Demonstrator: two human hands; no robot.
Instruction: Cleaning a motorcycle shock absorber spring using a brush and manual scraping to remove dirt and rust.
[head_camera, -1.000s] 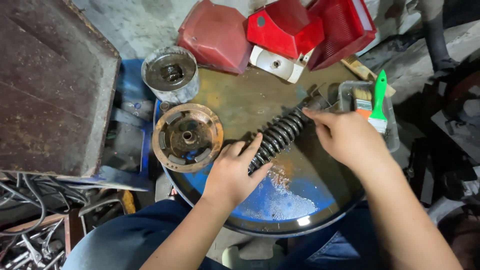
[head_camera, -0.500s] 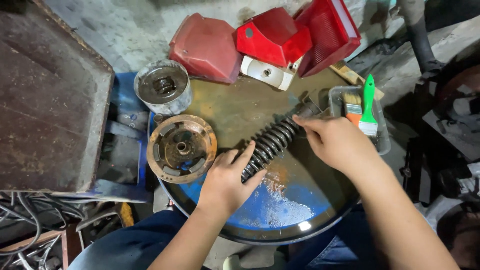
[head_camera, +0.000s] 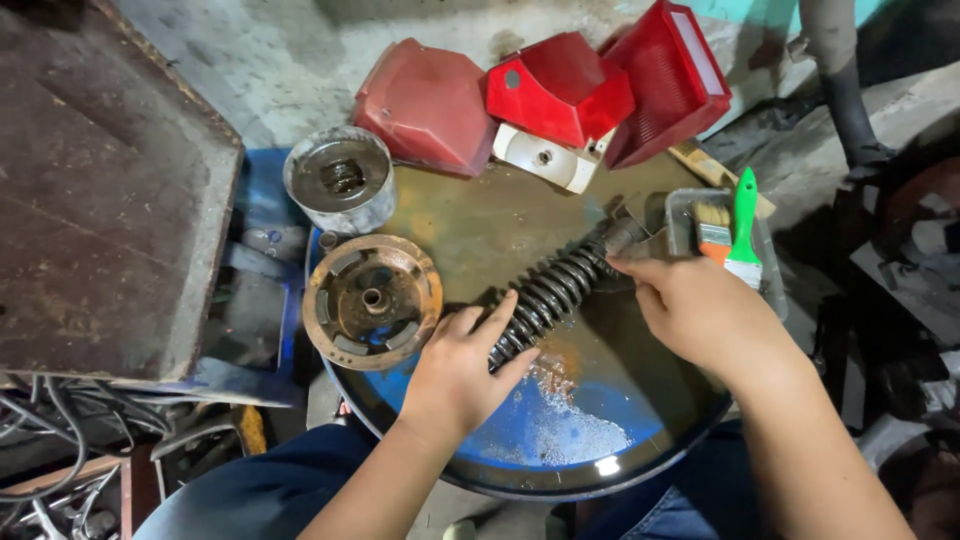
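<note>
A black coil-spring shock absorber (head_camera: 557, 290) lies slanted across the top of a rusty blue drum (head_camera: 480, 230). My left hand (head_camera: 458, 368) grips its lower end, fingers wrapped around the coils. My right hand (head_camera: 700, 310) holds its upper end near the metal eye (head_camera: 625, 235). A round rusty clutch plate (head_camera: 372, 300) rests on the drum's left rim, just left of my left hand.
A grey clutch drum (head_camera: 340, 180) stands at the back left. Red plastic covers (head_camera: 545, 95) lie behind the drum. A clear tray holds a green-handled paintbrush (head_camera: 738, 225) at the right. A rusty metal slab (head_camera: 100, 190) fills the left; wires (head_camera: 50, 440) lie below it.
Both hands keep their hold on the shock absorber; it has barely moved. The view has shifted a little over the drum.
</note>
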